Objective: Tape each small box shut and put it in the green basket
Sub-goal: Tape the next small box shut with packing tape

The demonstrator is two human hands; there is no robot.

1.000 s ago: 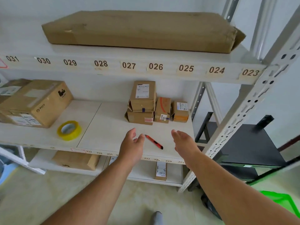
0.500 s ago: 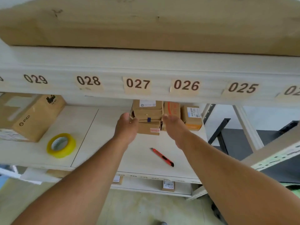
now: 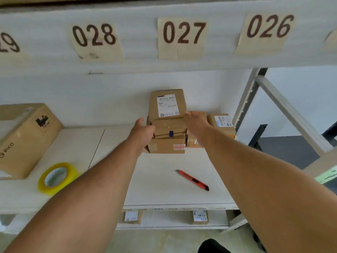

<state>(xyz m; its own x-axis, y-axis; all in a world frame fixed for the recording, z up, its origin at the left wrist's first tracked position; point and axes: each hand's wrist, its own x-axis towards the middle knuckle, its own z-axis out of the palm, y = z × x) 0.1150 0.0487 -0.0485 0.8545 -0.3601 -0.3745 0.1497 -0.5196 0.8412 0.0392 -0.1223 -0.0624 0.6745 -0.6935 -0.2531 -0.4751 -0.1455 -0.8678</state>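
Observation:
Two small cardboard boxes are stacked at the back of the middle shelf. The top box (image 3: 167, 106) has a white label, and the lower box (image 3: 166, 146) has a red sticker. My left hand (image 3: 144, 130) touches the top box's left side with its thumb raised. My right hand (image 3: 196, 121) lies with straight fingers against the box's right side. Another small labelled box (image 3: 221, 123) sits further right. One with orange tape (image 3: 199, 114) is mostly hidden behind my right hand. A yellow tape roll (image 3: 55, 178) lies at the left. The green basket is out of view.
A red utility knife (image 3: 193, 180) lies on the shelf board (image 3: 164, 190) in front of the stack. A large brown PICO box (image 3: 23, 137) stands at the left. The upper shelf edge with number labels (image 3: 182, 33) hangs close overhead. Small boxes (image 3: 199, 216) sit on the shelf below.
The view has moved in closer under the upper shelf. Both hands have reached forward from above the knife to the two sides of the top box.

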